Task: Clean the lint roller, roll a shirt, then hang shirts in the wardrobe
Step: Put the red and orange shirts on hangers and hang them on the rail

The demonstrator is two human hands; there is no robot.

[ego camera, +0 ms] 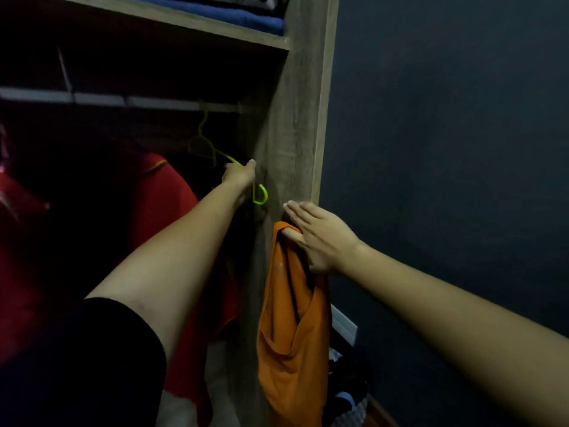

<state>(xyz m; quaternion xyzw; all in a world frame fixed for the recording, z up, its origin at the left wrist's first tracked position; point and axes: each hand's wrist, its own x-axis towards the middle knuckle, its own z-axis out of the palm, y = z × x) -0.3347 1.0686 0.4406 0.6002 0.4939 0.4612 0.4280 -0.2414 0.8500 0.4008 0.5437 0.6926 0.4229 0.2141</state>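
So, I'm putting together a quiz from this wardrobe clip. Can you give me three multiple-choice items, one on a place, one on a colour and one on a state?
1. Where does the folded blue fabric lie? A on the floor; B on the shelf at the top; C in a drawer.
2. What colour is the shirt that the right hand holds? A white; B green; C orange.
3. What is the left hand doing? A gripping the green hanger; B hanging idle; C pressing the wall.
Key: 1 B, it rests on the shelf board. 2 C, orange cloth hangs from the thumb. 3 A, its fingers are curled round the hanger's arm.
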